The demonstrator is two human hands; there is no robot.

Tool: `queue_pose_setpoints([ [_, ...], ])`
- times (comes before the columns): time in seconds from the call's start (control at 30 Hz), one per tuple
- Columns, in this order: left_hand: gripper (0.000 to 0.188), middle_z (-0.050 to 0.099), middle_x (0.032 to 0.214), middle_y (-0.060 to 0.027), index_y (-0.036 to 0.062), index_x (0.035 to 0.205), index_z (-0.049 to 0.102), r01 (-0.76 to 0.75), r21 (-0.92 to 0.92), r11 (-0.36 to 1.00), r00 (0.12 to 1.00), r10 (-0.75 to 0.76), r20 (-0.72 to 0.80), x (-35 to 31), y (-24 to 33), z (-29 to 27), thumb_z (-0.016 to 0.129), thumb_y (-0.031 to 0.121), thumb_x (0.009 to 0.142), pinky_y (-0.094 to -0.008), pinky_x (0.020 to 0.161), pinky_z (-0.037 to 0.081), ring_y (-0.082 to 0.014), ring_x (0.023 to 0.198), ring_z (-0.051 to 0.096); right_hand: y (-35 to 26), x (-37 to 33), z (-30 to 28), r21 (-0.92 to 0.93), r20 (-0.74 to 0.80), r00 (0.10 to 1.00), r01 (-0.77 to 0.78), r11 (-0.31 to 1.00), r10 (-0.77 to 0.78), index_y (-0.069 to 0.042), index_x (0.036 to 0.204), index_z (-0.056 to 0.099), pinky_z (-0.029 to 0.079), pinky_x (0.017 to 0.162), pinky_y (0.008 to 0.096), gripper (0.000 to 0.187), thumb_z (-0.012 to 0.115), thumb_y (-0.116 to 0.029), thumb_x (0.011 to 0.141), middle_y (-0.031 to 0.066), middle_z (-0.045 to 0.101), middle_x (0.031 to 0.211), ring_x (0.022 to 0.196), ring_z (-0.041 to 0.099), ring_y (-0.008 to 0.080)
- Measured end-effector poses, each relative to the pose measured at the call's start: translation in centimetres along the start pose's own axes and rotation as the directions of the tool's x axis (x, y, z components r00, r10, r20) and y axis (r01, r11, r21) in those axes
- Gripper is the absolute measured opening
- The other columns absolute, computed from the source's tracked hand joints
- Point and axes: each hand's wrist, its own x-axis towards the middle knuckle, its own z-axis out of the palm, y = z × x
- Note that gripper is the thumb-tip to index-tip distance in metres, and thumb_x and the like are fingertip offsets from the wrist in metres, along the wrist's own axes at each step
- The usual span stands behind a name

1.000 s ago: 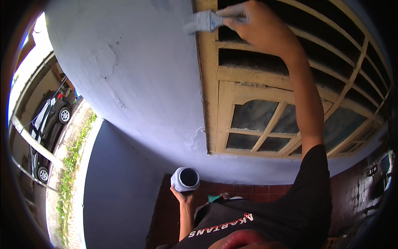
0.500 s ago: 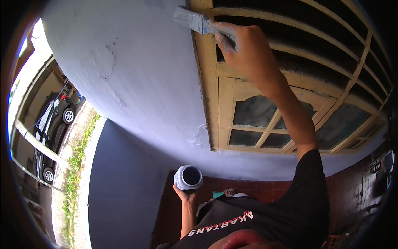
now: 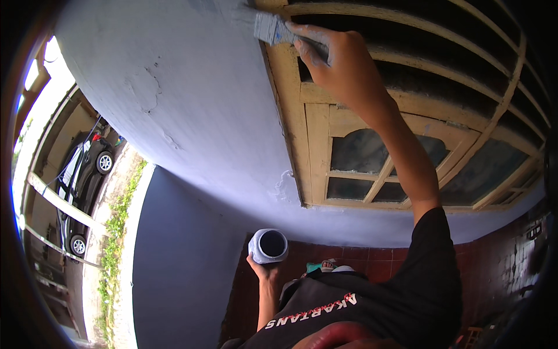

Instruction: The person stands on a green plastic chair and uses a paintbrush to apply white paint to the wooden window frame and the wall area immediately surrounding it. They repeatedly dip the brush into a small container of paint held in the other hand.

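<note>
My right hand is raised high and closed around the handle of a paint-smeared paintbrush. The brush points left, its bristles blurred against the grey-blue wall beside the window frame's edge. Grey paint coats my thumb and index finger. Low down, my left hand grips a paint-streaked jar with a wide round mouth. The mouth faces up and the inside looks dark; how much paint it holds I cannot tell. Cream-yellow wood forms the window frame behind my right forearm.
Cream bars cross the dark opening above the glass panes. Cracked, flaking patches mark the wall. A low side wall stands at left, with a plant strip and a dark car beyond. The floor is red tile.
The brush and my right hand have shifted slightly left along the wall beside the frame. The whole view has turned slightly. Both hands keep their holds.
</note>
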Motion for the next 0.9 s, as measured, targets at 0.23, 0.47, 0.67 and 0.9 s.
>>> queue_pose_setpoints([
  [0.23,0.07,0.057,0.144,-0.0103,0.0126,0.145,0.052,-0.022,-0.084,0.996,1.0,0.021,-0.007,1.6,-1.0,-2.9,0.046,0.06,0.093,-0.0539,0.114,0.041,-0.0322,0.132,0.054,0.9,-2.5,-1.9,0.028,0.066,0.994,0.086,0.996,-0.087,-0.004,0.127,0.072,0.056,0.075,0.0296,0.031,0.068,-0.016,0.099,0.0176,0.076,0.098,0.079,0.073,0.0166],
  [0.47,0.07,0.057,0.145,-0.0103,0.0132,0.145,0.052,-0.027,-0.122,0.992,0.999,0.024,-0.025,0.0,-1.1,0.2,0.047,0.06,0.093,-0.0557,0.115,0.039,-0.0328,0.133,0.054,0.5,-1.1,-1.4,0.039,-0.102,0.992,0.084,0.996,-0.08,-0.003,0.129,0.07,0.056,0.077,0.0284,0.03,0.065,-0.014,0.102,0.0141,0.077,0.09,0.079,0.072,0.0136],
  [0.67,0.07,0.055,0.147,-0.0107,0.0139,0.146,0.052,-0.034,-0.14,0.99,0.999,0.032,-0.012,0.4,-1.1,-0.8,0.047,0.059,0.093,-0.0567,0.116,0.039,-0.0333,0.135,0.052,-0.8,0.1,-0.8,-0.01,-0.216,0.966,0.139,0.99,-0.138,0.0,0.123,0.072,0.057,0.069,0.0334,0.029,0.066,-0.01,0.096,0.0206,0.075,0.085,0.07,0.074,0.0236],
  [0.9,0.07,0.055,0.147,-0.0101,0.0137,0.146,0.051,-0.022,-0.105,0.994,0.999,0.025,0.025,0.7,-1.3,-1.0,0.047,0.059,0.093,-0.0564,0.116,0.039,-0.0329,0.135,0.052,-2.5,3.0,-1.5,0.004,-0.372,0.872,0.345,0.939,-0.319,0.012,0.118,0.069,0.052,0.059,0.0369,0.028,0.065,-0.001,0.094,0.0299,0.071,0.087,0.071,0.073,0.0364],
])
